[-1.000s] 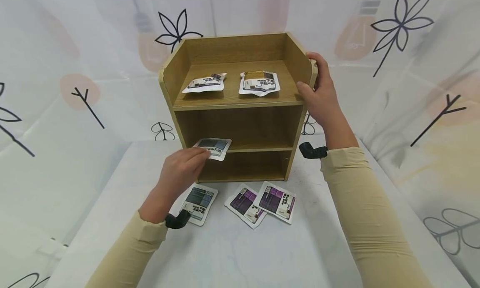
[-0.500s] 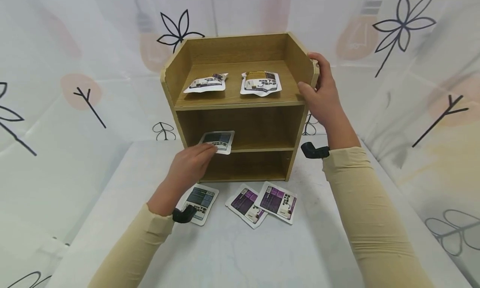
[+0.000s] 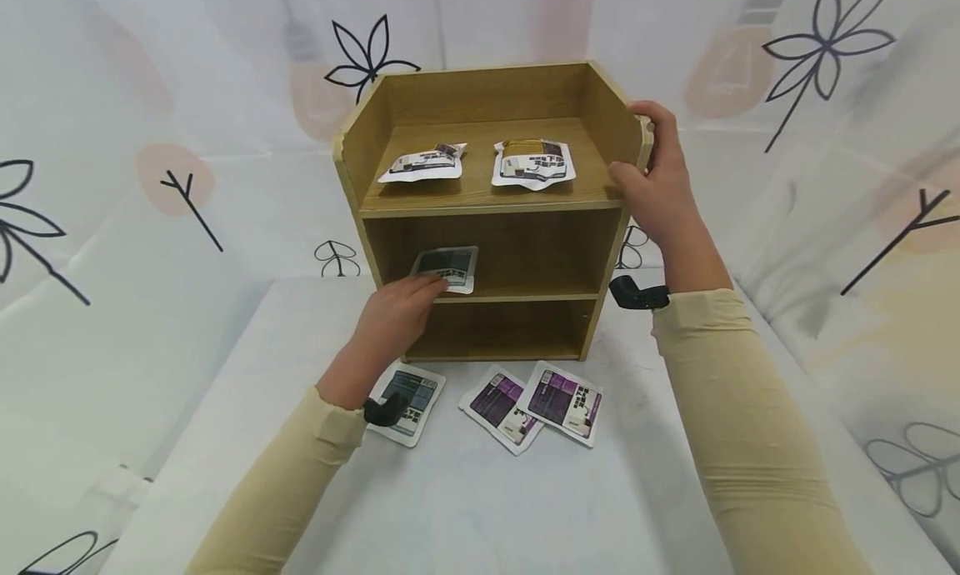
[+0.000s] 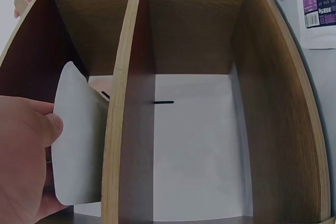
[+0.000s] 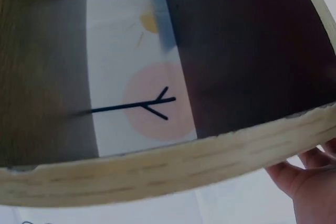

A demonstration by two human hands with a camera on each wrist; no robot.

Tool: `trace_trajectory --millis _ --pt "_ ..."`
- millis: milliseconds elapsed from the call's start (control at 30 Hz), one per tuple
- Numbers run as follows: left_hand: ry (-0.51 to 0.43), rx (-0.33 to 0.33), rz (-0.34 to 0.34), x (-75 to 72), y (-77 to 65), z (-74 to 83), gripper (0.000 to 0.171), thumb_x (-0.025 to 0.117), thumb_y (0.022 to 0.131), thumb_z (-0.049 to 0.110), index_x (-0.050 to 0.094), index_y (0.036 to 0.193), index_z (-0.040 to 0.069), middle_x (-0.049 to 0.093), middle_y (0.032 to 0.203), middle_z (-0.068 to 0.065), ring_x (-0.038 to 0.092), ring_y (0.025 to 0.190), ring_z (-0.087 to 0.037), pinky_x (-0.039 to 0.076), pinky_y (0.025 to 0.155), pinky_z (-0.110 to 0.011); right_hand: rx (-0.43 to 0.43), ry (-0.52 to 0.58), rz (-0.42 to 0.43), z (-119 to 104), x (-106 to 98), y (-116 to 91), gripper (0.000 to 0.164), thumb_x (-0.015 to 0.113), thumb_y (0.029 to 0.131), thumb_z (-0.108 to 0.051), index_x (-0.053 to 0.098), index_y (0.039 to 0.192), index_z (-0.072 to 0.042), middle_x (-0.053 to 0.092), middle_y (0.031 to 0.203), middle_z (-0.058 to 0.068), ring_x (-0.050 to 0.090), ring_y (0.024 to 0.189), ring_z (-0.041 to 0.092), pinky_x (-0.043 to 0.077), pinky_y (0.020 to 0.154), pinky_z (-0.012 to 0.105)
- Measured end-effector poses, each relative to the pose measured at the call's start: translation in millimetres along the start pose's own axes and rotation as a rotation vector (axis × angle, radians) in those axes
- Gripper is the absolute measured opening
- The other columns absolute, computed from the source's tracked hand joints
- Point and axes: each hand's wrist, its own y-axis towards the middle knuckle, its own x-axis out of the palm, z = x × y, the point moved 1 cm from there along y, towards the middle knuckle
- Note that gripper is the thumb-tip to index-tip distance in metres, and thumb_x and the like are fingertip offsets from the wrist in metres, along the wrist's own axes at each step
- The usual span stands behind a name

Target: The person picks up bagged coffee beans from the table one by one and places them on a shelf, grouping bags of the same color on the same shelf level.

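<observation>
My left hand [image 3: 401,312] pinches a flat white packet [image 3: 457,258] with a dark teal label at the middle opening of a small wooden shelf [image 3: 480,211]. In the left wrist view the packet [image 4: 79,140] stands at the middle board's edge, its plain side showing, with the thumb [image 4: 52,127] against it. My right hand [image 3: 660,183] grips the shelf's upper right side panel, thumb inside and fingers round the outer edge. In the right wrist view the hand [image 5: 315,182] shows at the panel's rim.
On the top board lie two packets, one at left [image 3: 423,163] and one gold-labelled [image 3: 534,163]. Before the shelf, another teal packet [image 3: 408,400] and two overlapping purple packets [image 3: 495,404] lie on the white table [image 3: 480,508]. A patterned cloth [image 3: 225,83] hangs behind.
My left hand has moved up and forward with the teal packet, from in front of the shelf into the middle opening. The right hand keeps its grip on the side panel.
</observation>
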Motion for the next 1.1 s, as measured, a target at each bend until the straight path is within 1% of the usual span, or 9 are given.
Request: trace_trajectory --millis 100,233,333,433,600,667,767,900,1100 --pt "-0.001 -0.007 -0.008 4.2 3.3 -0.4 0.033 0.064 0.087 -0.001 0.067 0.118 0.011 0.071 0.115 -0.006 0.069 0.100 -0.023 0.058 0.083 -0.037 0.016 0.021 0.008 -2 -1 0 0.064 0.045 0.088 -0.006 0.033 0.139 -0.044 0.038 0.138 -0.003 0.042 0.118 0.018 0.041 0.094 0.038" --pt "0.025 -0.010 -0.007 8.0 7.2 -1.0 0.032 0.061 0.088 -0.001 0.068 0.117 0.012 0.071 0.114 -0.005 0.069 0.100 -0.022 0.058 0.083 -0.037 0.044 0.102 0.022 -4 -1 2 0.071 0.045 0.084 0.000 0.036 0.139 -0.045 0.038 0.128 -0.005 0.043 0.112 0.017 0.038 0.086 0.031" --pt "0.025 -0.015 -0.016 10.0 11.0 -1.1 0.031 0.058 0.090 -0.002 0.068 0.116 0.012 0.072 0.113 -0.005 0.069 0.101 -0.022 0.057 0.084 -0.037 0.054 0.187 0.035 -5 0 3 0.071 0.046 0.084 0.000 0.039 0.138 -0.045 0.037 0.129 -0.004 0.043 0.112 0.019 0.036 0.087 0.031" --pt "0.010 -0.027 -0.044 11.1 13.7 -1.0 0.030 0.056 0.091 -0.002 0.068 0.115 0.011 0.071 0.113 -0.005 0.068 0.103 -0.022 0.057 0.086 -0.037 0.039 0.226 0.034 -5 1 3 0.064 0.050 0.088 -0.009 0.038 0.140 -0.045 0.035 0.137 -0.003 0.042 0.119 0.020 0.036 0.094 0.032" --pt "-0.003 -0.051 -0.089 12.0 16.3 -2.6 0.029 0.054 0.091 -0.002 0.069 0.113 0.011 0.071 0.112 -0.006 0.068 0.103 -0.022 0.056 0.088 -0.036 -0.024 0.167 0.051 -5 4 2 0.048 0.047 0.098 -0.030 0.035 0.143 -0.040 0.033 0.144 -0.004 0.042 0.125 0.018 0.036 0.102 0.032" --pt "-0.010 -0.058 -0.095 12.2 17.7 -3.9 0.029 0.054 0.091 -0.002 0.070 0.112 0.011 0.071 0.112 -0.006 0.068 0.103 -0.022 0.056 0.088 -0.036 -0.019 0.129 0.063 -6 5 2 0.042 0.045 0.099 -0.033 0.036 0.140 -0.040 0.033 0.144 -0.006 0.041 0.126 0.018 0.037 0.103 0.033" --pt "-0.016 -0.077 -0.107 13.0 19.5 -6.2 0.029 0.053 0.092 -0.002 0.069 0.113 0.010 0.071 0.113 -0.006 0.067 0.105 -0.022 0.055 0.091 -0.036 0.017 0.093 0.070 -9 7 2 0.038 0.043 0.100 -0.032 0.037 0.136 -0.042 0.032 0.145 -0.007 0.039 0.129 0.019 0.035 0.104 0.036" --pt "-0.021 -0.113 -0.137 15.2 21.2 -9.4 0.029 0.052 0.094 0.001 0.069 0.115 0.011 0.070 0.116 -0.005 0.067 0.108 -0.022 0.054 0.094 -0.036 0.062 0.085 0.067 -12 9 1 0.039 0.041 0.099 -0.027 0.036 0.133 -0.046 0.032 0.147 -0.006 0.037 0.130 0.020 0.034 0.105 0.040" --pt "-0.041 -0.143 -0.154 16.8 21.8 -13.1 0.027 0.050 0.096 0.002 0.069 0.113 0.010 0.070 0.115 -0.006 0.066 0.107 -0.023 0.054 0.093 -0.037 0.056 0.085 0.059 -13 12 1 0.041 0.038 0.100 -0.022 0.035 0.134 -0.044 0.032 0.147 -0.004 0.037 0.131 0.019 0.033 0.105 0.035"
